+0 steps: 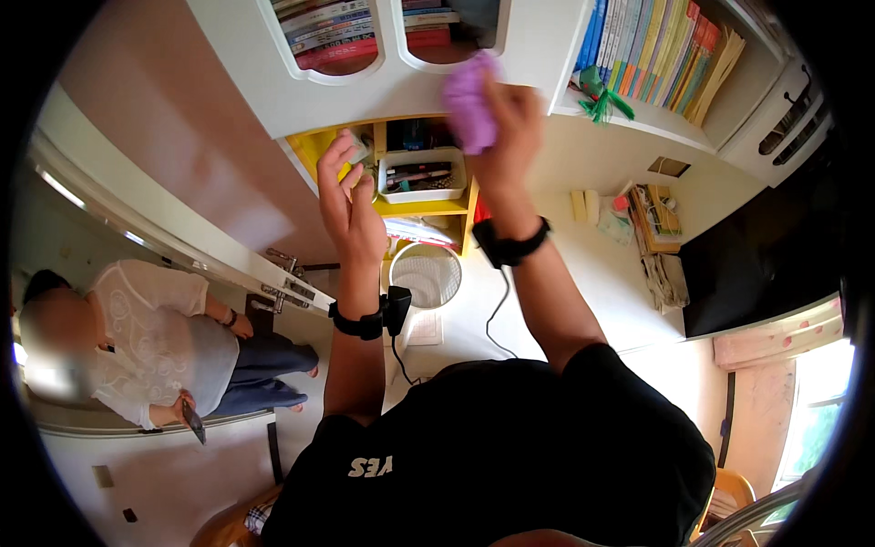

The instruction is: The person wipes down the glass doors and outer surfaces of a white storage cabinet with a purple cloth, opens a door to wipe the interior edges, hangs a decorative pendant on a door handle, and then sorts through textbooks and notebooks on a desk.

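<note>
A crumpled purple cloth is gripped in my right hand, slightly blurred, in front of the lower part of a white cabinet door. My left hand is raised, empty, with its fingers apart, in front of a yellow-lined shelf unit. Between my hands, a white plastic tray of pens and small items stands on that shelf. Black bands with small devices are strapped round both wrists. Books show through the door's two openings.
Below the shelf stands a round mesh basket on the white desk. Right are an open bookshelf, stacked papers and a large black screen. At left, a person holding a phone stands by an open door.
</note>
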A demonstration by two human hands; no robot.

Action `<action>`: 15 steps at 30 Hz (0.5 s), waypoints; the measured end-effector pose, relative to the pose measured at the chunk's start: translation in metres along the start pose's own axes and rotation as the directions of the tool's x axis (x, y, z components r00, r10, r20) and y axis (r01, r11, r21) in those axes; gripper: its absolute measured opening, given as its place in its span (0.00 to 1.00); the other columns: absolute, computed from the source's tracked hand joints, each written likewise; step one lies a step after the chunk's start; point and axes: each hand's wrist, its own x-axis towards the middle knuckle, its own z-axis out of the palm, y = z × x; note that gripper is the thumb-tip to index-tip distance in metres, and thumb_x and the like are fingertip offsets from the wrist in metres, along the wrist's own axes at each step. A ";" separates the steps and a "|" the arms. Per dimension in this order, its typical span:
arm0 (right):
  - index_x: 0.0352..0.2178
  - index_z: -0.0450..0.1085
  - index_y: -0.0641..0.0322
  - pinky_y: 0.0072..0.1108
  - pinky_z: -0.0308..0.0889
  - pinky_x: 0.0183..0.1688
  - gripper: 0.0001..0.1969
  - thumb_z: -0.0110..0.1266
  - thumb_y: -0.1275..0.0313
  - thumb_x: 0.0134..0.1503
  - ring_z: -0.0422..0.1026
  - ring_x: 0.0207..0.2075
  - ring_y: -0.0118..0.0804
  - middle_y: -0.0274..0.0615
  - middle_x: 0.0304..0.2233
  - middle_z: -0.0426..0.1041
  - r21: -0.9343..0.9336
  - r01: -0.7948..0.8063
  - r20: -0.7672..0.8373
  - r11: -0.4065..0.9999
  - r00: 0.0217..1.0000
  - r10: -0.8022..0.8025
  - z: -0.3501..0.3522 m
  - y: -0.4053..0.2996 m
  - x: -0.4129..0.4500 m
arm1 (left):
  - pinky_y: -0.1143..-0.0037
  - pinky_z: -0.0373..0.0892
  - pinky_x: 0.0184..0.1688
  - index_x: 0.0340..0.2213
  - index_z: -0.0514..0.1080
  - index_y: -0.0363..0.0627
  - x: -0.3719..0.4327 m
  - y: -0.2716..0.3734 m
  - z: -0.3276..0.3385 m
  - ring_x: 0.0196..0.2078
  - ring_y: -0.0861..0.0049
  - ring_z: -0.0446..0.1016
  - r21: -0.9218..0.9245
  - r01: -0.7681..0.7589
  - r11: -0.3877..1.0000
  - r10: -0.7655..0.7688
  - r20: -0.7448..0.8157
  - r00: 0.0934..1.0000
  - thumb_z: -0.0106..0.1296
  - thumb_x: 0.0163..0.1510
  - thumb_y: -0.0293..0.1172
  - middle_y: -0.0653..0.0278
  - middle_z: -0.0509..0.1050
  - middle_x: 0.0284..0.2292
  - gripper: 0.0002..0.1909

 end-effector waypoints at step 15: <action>0.48 0.74 0.61 0.31 0.68 0.38 0.29 0.64 0.76 0.39 0.69 0.38 0.45 0.39 0.36 0.70 0.034 0.146 0.083 0.989 0.985 -0.149 0.016 -0.028 0.007 | 0.71 0.65 0.55 0.54 0.64 0.39 0.000 -0.018 0.007 0.55 0.68 0.66 -0.106 0.061 0.993 -0.057 0.046 0.997 0.42 0.56 0.19 0.55 0.66 0.58 0.23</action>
